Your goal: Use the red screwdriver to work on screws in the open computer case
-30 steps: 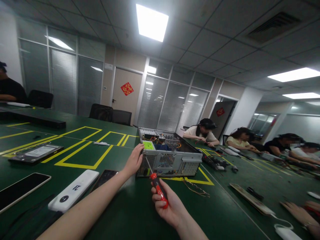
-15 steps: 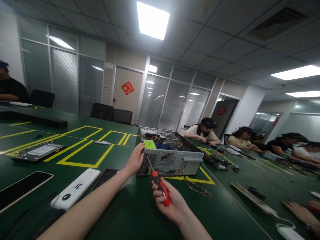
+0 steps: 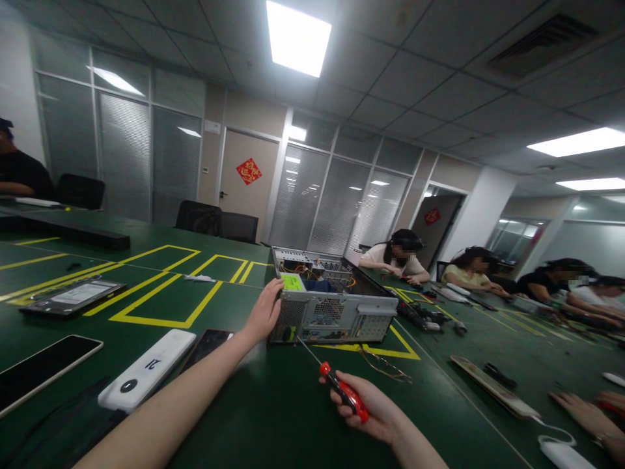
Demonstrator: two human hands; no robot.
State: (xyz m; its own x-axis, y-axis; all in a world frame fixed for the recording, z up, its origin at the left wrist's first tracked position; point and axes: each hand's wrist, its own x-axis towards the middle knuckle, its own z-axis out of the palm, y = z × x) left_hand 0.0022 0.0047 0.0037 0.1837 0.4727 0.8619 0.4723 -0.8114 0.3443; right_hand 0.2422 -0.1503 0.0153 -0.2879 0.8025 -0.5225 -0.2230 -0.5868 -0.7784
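An open metal computer case [image 3: 342, 319] rests on the green table, its rear panel facing me. Wires and boards show inside, with a green-labelled part [image 3: 291, 282] at its left corner. My left hand [image 3: 266, 309] lies against that left corner, fingers over the top edge, steadying contact with no tool in it. In my right hand [image 3: 364, 404] is a red and black screwdriver [image 3: 344, 391], held in front of the case. Its thin shaft points up and left, and the tip is at the lower left part of the rear panel; whether it touches is unclear.
Left on the table [image 3: 234, 417] are a hard drive [image 3: 78, 293], a phone [image 3: 46, 371] and a white device [image 3: 149, 368]. Glasses [image 3: 385, 365] lie right of the case, with a phone [image 3: 493, 384] farther right. Several people sit around; another person's hand [image 3: 586, 413] shows at right.
My right hand and the screwdriver have moved right and down, and the tip is lower on the rear panel. My left hand has stayed at the case corner.
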